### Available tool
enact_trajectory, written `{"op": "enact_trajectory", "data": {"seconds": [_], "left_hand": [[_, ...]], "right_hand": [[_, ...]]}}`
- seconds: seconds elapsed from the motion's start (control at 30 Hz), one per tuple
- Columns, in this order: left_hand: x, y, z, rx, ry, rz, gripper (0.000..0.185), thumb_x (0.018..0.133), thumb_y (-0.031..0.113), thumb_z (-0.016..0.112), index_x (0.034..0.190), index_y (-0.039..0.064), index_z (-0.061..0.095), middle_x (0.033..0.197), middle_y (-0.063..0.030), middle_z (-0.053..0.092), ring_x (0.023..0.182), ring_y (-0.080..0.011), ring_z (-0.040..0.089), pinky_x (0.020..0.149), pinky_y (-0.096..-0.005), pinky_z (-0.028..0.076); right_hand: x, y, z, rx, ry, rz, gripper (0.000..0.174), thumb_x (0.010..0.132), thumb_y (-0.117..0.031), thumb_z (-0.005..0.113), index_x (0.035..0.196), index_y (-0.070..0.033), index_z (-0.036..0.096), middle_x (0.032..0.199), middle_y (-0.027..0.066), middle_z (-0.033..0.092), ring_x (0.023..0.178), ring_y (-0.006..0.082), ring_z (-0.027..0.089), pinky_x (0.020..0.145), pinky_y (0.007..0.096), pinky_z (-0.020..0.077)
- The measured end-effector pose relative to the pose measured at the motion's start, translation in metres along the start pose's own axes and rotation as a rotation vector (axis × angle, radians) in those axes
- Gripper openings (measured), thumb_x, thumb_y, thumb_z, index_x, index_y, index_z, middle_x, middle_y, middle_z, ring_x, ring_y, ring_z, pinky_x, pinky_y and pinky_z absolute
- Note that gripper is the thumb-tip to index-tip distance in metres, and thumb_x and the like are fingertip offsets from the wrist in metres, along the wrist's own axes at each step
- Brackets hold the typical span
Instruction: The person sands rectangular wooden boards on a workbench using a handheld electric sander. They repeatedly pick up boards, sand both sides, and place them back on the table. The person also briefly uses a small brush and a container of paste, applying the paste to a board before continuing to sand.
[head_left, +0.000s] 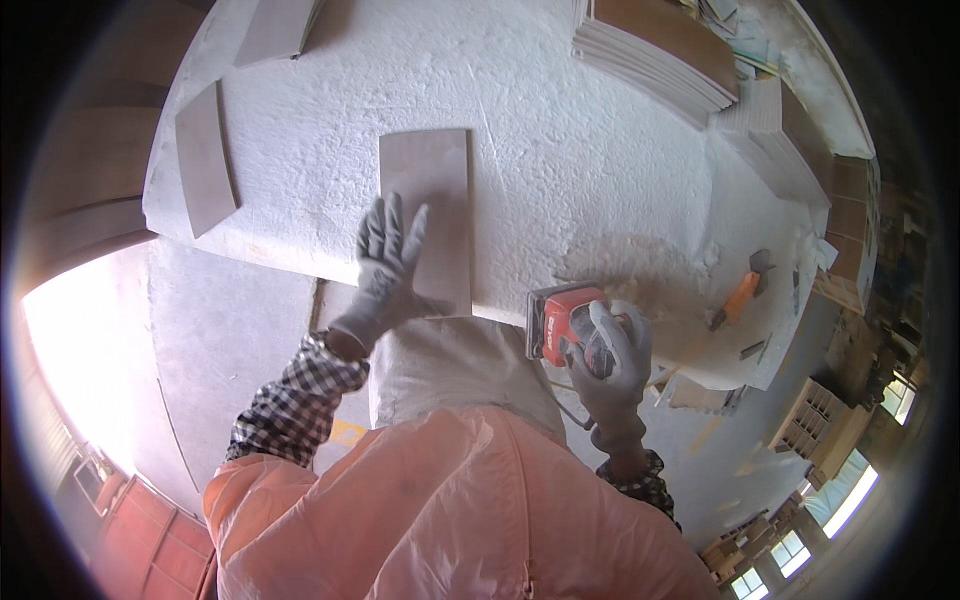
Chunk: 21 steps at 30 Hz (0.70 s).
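A flat rectangular grey-brown board (435, 172) lies on the dust-covered table (322, 135), its near end at the table's front edge. My left hand (390, 270), in a grey glove, rests on the board's left side with fingers spread, gripping nothing. To the right of the board, my gloved right hand (619, 360) is closed around a red and black Devon electric sander (566, 322). The sander is tilted, with its flat pad turned left, apart from the board. A cord hangs below it.
A single board (206, 161) lies at the table's left, another pile (277, 30) beyond it. Stacked boards (660, 52) and a second stack (780, 135) stand at the far right. An orange-handled scraper (739, 296) lies near the right edge, beside a patch of thinner dust.
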<state>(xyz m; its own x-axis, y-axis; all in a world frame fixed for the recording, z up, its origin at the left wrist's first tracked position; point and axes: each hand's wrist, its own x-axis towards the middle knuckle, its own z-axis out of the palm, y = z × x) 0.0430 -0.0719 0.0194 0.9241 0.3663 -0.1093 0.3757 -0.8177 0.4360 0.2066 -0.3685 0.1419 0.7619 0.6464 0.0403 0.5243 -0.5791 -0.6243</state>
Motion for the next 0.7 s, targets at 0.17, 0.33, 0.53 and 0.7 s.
{"op": "enact_trajectory", "data": {"seconds": [0.17, 0.33, 0.53, 0.7], "left_hand": [[-0.043, 0.0, 0.069, 0.282, 0.339, 0.083, 0.093, 0.083, 0.037, 0.081, 0.162, 0.008, 0.041, 0.17, -0.0253, 0.029, 0.156, -0.0462, 0.03, 0.124, -0.0626, 0.028], [-0.043, 0.033, 0.019, -0.752, 0.545, -0.127, 0.058, 0.095, 0.014, 0.066, 0.148, -0.006, 0.052, 0.149, -0.0247, 0.056, 0.134, -0.0366, 0.059, 0.109, -0.0469, 0.049], [-0.057, 0.018, 0.048, -1.575, -0.251, -0.893, 0.061, 0.106, 0.053, 0.061, 0.122, -0.006, 0.066, 0.105, -0.0205, 0.076, 0.092, -0.0295, 0.078, 0.079, -0.0416, 0.065], [-0.052, -0.02, 0.069, -1.604, -0.428, -0.909, 0.062, 0.107, 0.052, 0.06, 0.128, -0.007, 0.062, 0.101, -0.0213, 0.076, 0.088, -0.0298, 0.078, 0.076, -0.0421, 0.066]], "right_hand": [[0.005, -0.007, -0.002, 0.038, -0.017, -0.016, 0.059, 0.07, -0.003, 0.09, 0.127, -0.003, 0.073, 0.135, 0.02, 0.058, 0.12, 0.0369, 0.062, 0.102, 0.0459, 0.0518], [0.008, -0.01, 0.002, 0.084, 0.035, -0.049, 0.065, 0.07, -0.002, 0.09, 0.131, -0.001, 0.071, 0.133, 0.0187, 0.059, 0.119, 0.035, 0.061, 0.102, 0.0441, 0.0512], [0.038, -0.045, 0.032, 0.039, 0.05, -0.175, 0.068, 0.07, -0.004, 0.09, 0.135, -0.008, 0.071, 0.137, 0.019, 0.059, 0.117, 0.0356, 0.061, 0.102, 0.0444, 0.0519], [0.089, -0.106, 0.098, -0.22, -0.174, -0.334, 0.068, 0.077, -0.014, 0.086, 0.141, -0.029, 0.067, 0.143, 0.0158, 0.053, 0.115, 0.0398, 0.06, 0.095, 0.0499, 0.0559]]}}
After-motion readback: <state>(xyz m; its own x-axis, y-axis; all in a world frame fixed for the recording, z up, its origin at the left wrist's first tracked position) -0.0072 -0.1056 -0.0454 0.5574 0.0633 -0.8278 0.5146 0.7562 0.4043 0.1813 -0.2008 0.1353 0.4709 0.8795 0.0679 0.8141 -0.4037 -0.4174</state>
